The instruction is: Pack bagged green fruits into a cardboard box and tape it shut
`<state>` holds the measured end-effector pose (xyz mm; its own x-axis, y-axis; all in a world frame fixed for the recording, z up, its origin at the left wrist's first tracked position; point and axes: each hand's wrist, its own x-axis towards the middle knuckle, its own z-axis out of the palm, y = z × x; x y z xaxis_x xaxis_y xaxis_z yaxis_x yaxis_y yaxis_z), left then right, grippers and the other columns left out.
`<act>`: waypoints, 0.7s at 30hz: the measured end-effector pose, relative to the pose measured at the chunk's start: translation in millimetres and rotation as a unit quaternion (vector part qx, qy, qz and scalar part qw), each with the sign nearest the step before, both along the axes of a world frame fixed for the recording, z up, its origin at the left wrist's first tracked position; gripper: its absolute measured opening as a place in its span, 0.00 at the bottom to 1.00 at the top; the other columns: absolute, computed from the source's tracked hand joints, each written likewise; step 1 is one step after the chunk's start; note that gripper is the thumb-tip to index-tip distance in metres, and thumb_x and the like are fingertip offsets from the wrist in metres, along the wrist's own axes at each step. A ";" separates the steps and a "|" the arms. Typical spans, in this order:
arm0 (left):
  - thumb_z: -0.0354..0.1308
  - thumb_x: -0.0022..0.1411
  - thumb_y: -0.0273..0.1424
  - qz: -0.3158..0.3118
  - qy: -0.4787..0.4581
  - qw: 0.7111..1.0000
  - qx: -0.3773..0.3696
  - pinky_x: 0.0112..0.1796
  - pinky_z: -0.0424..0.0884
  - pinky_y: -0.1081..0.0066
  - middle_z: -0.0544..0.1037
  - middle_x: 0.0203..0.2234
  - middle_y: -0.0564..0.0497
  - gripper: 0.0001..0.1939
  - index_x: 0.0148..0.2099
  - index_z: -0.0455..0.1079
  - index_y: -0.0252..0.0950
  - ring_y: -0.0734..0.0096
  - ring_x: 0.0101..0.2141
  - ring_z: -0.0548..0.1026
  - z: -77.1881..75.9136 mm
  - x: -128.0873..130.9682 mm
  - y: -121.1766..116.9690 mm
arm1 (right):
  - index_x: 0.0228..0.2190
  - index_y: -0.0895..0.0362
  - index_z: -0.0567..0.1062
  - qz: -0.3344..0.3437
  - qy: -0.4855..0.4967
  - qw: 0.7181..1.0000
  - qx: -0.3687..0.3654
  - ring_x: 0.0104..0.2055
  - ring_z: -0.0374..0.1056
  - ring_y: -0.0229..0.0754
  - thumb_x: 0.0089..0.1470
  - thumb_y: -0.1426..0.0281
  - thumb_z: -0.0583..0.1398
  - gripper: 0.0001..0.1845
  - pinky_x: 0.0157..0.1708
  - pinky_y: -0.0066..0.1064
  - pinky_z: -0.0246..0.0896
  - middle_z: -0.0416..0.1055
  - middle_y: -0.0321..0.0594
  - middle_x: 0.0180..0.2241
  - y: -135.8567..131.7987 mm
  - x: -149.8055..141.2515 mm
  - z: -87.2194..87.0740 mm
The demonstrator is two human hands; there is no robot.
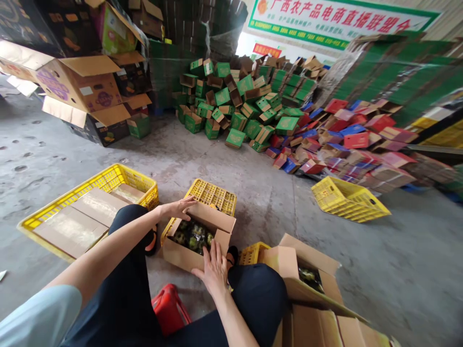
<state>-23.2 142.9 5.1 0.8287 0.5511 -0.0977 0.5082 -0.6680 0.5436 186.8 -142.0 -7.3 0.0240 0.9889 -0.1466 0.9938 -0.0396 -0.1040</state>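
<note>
Between my knees an open cardboard box [184, 256] rests on an upturned yellow crate [213, 193]. Inside it lies round green fruit [195, 237] under dark, shiny plastic; the exact kind is unclear. My left hand [178, 209] reaches over the far left edge with its fingers stretched out, by a flap. Across the near right side my right hand [213, 270] lies with spread fingers, touching the box's edge. Neither hand grips anything. A red object with a handle [170, 308], perhaps a tape dispenser, is on the floor below the box.
At left, a yellow crate [119, 173] holds closed cartons [85, 217]. On my right another open box [285, 265] with fruit stands above more cartons [311, 327]. A yellow crate [350, 202] sits farther right. Heaps of green boxes [235, 137] and red boxes [356, 140] lie ahead.
</note>
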 end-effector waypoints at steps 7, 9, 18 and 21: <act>0.63 0.69 0.43 0.041 -0.059 0.997 0.000 0.68 0.61 0.59 0.53 0.76 0.41 0.42 0.78 0.53 0.40 0.52 0.72 0.60 13.7 -42.2 -5.1 | 0.68 0.56 0.69 0.012 0.000 1.000 0.012 0.78 0.44 0.65 0.59 0.44 0.65 0.45 0.67 0.56 0.54 0.46 0.60 0.76 -0.1 1.6 1.8; 0.63 0.69 0.43 0.062 -0.041 0.997 0.003 0.68 0.61 0.60 0.56 0.75 0.41 0.42 0.78 0.53 0.40 0.53 0.71 0.62 13.0 -49.7 -4.1 | 0.68 0.56 0.69 0.014 -0.003 1.000 0.007 0.78 0.44 0.64 0.59 0.43 0.65 0.45 0.68 0.55 0.53 0.44 0.59 0.76 0.4 1.5 3.4; 0.62 0.68 0.50 0.205 0.073 0.976 0.027 0.62 0.70 0.56 0.67 0.70 0.41 0.44 0.78 0.51 0.43 0.49 0.66 0.71 -0.1 -80.4 -5.4 | 0.68 0.56 0.68 0.015 -0.018 1.000 -0.018 0.78 0.43 0.64 0.61 0.47 0.65 0.43 0.67 0.55 0.55 0.42 0.60 0.76 4.8 0.0 12.5; 0.64 0.66 0.48 0.227 0.084 0.969 0.052 0.63 0.67 0.54 0.64 0.72 0.40 0.46 0.78 0.52 0.42 0.44 0.68 0.66 4.6 -73.7 -12.1 | 0.68 0.57 0.69 0.017 -0.022 1.000 -0.013 0.78 0.43 0.65 0.63 0.45 0.62 0.43 0.66 0.56 0.55 0.42 0.61 0.76 5.4 0.4 11.8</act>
<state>-96.9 130.7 9.6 0.4753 0.8695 -0.1343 0.8381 -0.4010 0.3699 187.2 -136.6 4.5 -0.0026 0.9851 -0.1718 0.9982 -0.0078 -0.0601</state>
